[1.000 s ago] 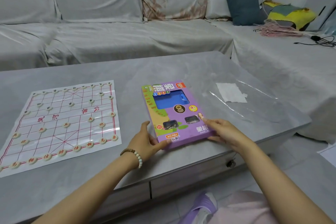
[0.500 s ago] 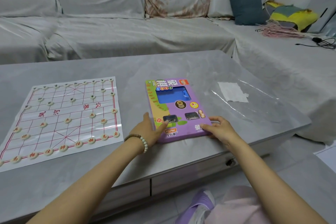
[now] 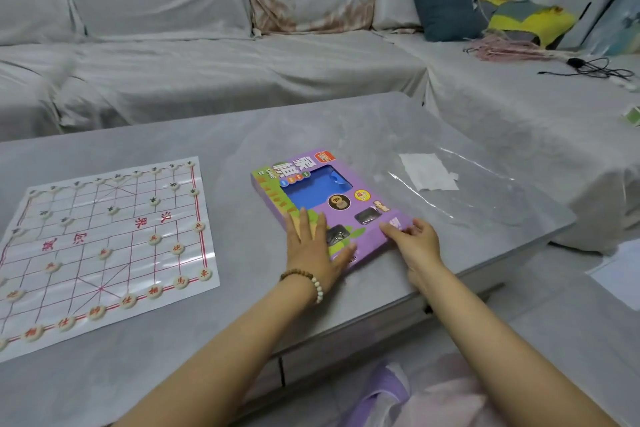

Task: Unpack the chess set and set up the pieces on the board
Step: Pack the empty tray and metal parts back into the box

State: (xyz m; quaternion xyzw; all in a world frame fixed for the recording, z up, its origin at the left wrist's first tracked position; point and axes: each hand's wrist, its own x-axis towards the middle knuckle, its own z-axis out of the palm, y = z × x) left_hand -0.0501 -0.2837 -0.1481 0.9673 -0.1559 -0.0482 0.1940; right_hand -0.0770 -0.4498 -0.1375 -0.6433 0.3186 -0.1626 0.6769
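A purple chess set box (image 3: 322, 198) with a blue window lies flat on the grey table (image 3: 242, 149), near its front edge. My left hand (image 3: 313, 246) rests flat on the box's near left corner, fingers straight. My right hand (image 3: 412, 239) touches the box's near right corner with its fingertips. To the left lies a white paper board (image 3: 104, 246) with red lines. Several round cream pieces (image 3: 154, 291) with red or dark characters stand on its points.
A clear plastic sheet (image 3: 450, 191) with a white label lies on the table right of the box. A grey covered sofa (image 3: 242, 62) runs behind and to the right, with cushions and a black cable (image 3: 595, 68).
My left hand has slid from the box's near edge up onto its lid. The box now lies turned a little, and my right hand stays at its near right corner.
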